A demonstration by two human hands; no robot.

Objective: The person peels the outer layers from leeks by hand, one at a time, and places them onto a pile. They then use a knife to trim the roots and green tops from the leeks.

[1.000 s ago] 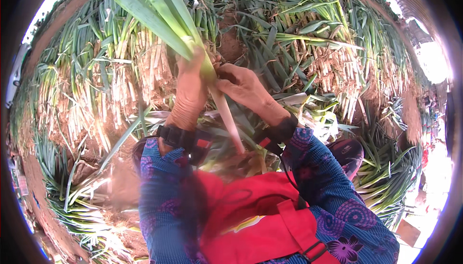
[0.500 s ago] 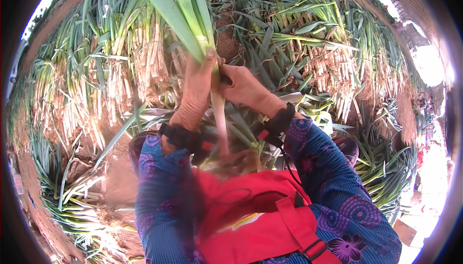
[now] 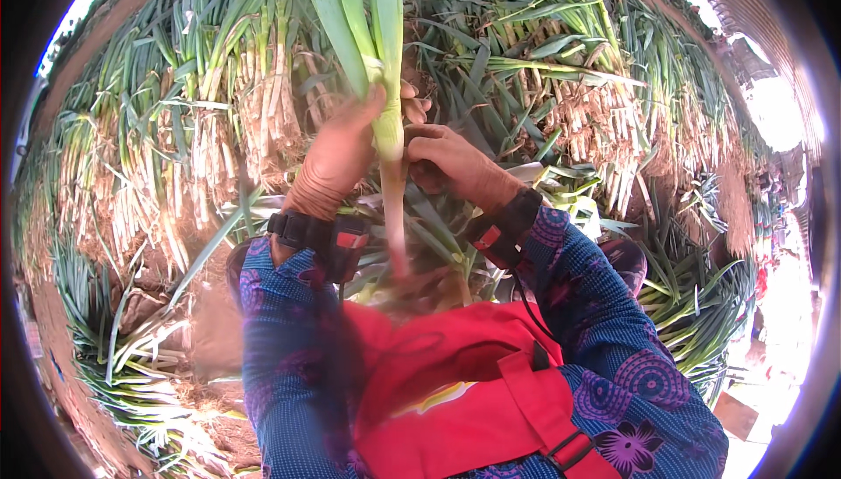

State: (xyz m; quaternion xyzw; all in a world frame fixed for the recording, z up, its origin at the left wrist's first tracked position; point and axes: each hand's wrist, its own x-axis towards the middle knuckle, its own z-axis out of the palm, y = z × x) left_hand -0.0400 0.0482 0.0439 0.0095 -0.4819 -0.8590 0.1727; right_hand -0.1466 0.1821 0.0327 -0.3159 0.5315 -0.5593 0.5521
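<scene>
A thick green onion (image 3: 391, 142) stands upright in front of me, its leaves fanning up past the top edge and its pale, blurred root end hanging down. My left hand (image 3: 337, 159) is closed around it where the leaves branch, the fingertips showing on the far side. Against the stalk's right side, just below that grip, my right hand (image 3: 455, 164) has its fingers curled and pressed together. Whatever those fingers pinch, if anything, is hidden.
Bundled green onions (image 3: 263, 85) stand in rows at the far left, with another heap (image 3: 578, 94) at the far right. More onions (image 3: 144, 400) lie at the near left. A red apron (image 3: 455, 374) covers my lap. Loose leaves (image 3: 561, 194) lie beyond my right wrist.
My left wrist has shifted slightly left. My right hand has slid a little down the stalk and turned, and the onion's leaves have swung rightward, more upright.
</scene>
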